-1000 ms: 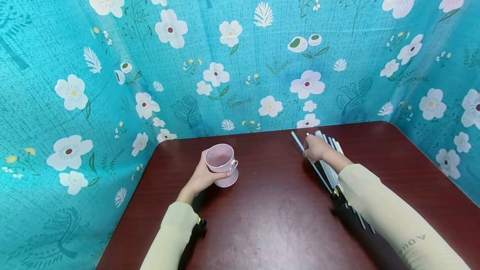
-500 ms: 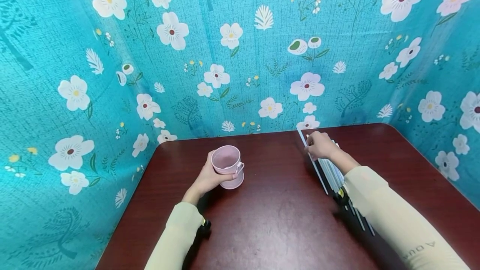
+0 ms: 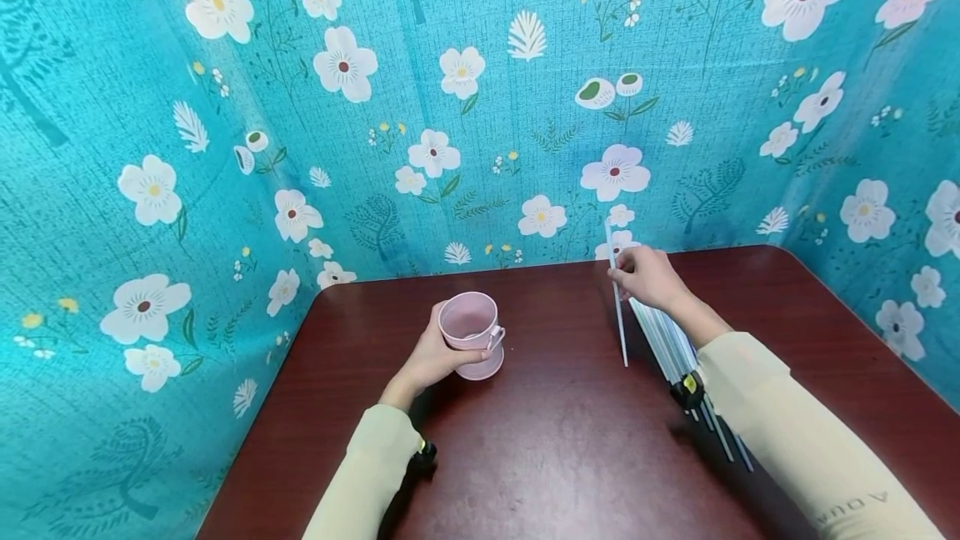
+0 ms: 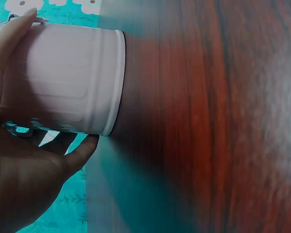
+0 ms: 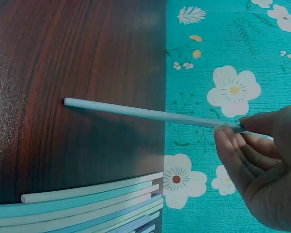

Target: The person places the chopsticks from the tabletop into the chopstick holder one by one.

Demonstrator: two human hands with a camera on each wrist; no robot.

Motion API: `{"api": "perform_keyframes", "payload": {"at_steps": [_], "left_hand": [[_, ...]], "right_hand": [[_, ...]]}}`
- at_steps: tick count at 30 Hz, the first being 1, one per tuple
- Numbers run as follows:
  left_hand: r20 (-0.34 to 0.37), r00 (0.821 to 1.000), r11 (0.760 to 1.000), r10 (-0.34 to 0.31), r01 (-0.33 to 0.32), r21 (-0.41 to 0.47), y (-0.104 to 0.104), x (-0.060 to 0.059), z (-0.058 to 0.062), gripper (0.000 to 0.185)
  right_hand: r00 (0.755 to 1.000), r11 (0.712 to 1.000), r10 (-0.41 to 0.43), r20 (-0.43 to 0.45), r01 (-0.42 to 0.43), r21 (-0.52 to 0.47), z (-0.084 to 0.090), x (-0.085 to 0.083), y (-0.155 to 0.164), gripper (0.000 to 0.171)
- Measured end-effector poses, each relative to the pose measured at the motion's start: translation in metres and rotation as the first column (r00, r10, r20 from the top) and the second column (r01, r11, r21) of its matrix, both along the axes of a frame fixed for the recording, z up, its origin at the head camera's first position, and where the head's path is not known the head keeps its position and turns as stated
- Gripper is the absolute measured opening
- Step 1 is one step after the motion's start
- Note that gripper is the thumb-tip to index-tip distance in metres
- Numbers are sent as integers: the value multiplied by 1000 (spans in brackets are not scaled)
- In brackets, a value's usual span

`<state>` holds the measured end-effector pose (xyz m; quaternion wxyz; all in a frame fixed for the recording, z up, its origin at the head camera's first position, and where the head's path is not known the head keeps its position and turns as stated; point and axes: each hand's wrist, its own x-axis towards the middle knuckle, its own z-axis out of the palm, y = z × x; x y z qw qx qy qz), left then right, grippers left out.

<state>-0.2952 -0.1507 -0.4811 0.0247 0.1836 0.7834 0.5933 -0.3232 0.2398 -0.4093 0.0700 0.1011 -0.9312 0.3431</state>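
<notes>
My left hand (image 3: 435, 357) grips a small pink metal bucket (image 3: 468, 319), which has a lug on its side and its mouth facing up. In the left wrist view the bucket (image 4: 70, 77) lies between the thumb and fingers, its base close to the table; whether it touches the wood, I cannot tell. My right hand (image 3: 647, 277) pinches one thin pale-blue stick (image 5: 136, 112) between thumb and fingertips near its upper end. That stick slants, its lower end at or near the table. Beneath the right wrist, several similar white and blue sticks (image 3: 662, 336) lie side by side.
A dark red wooden table (image 3: 555, 440) spans the view, its rear edge against a turquoise floral cloth (image 3: 480, 107). The same cloth hangs on the left and right. Black wrist-camera bands (image 3: 688, 390) sit at the sleeves.
The right hand has pulled one stick away from the others and raised it toward upright. The left hand has shifted the bucket slightly to the right.
</notes>
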Motion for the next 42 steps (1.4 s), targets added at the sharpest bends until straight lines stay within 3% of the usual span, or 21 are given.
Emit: {"api": "perform_keyframes", "payload": {"at_steps": [6, 14, 21, 28, 38, 42], "left_hand": [[8, 1000, 999, -27, 27, -39, 10, 3, 2, 97], [24, 997, 997, -70, 70, -23, 19, 0, 1, 97], [25, 997, 997, -77, 78, -21, 28, 1, 3, 97], [23, 996, 996, -88, 88, -24, 35, 2, 2, 97], [24, 995, 995, -95, 95, -29, 48, 1, 0, 98], [24, 994, 994, -107, 108, -25, 53, 2, 2, 99]], "right_hand": [[995, 998, -21, -94, 16, -59, 11, 4, -6, 16], [986, 984, -45, -161, 16, -177, 30, 10, -20, 17], [962, 966, -92, -258, 23, -259, 43, 12, -32, 17], [946, 949, -127, -297, 29, -314, 54, 15, -43, 17], [938, 886, -121, -325, -46, -462, 70, 19, -57, 17], [930, 873, -117, -347, -70, -483, 80, 24, -66, 17]]}}
